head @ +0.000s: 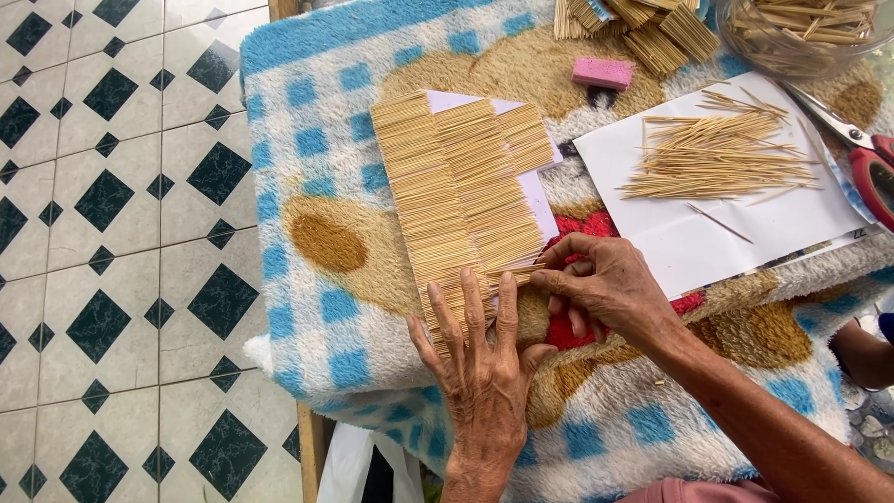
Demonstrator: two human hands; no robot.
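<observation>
A white card (538, 191) covered in rows of thin wooden sticks (447, 196) lies on a fluffy blue-checked blanket (317, 112). My left hand (484, 373) lies flat with spread fingers on the near end of the stick rows, pressing them down. My right hand (605, 289) pinches a single stick (515, 271) at the card's near right edge, laying it against the last row.
A white paper sheet (708, 237) carries a loose pile of sticks (717, 154). A pink block (602, 72), stick bundles (652, 28), a clear bowl of sticks (805, 33) and red-handled scissors (866, 163) sit at the back right. Tiled floor (112, 233) lies left.
</observation>
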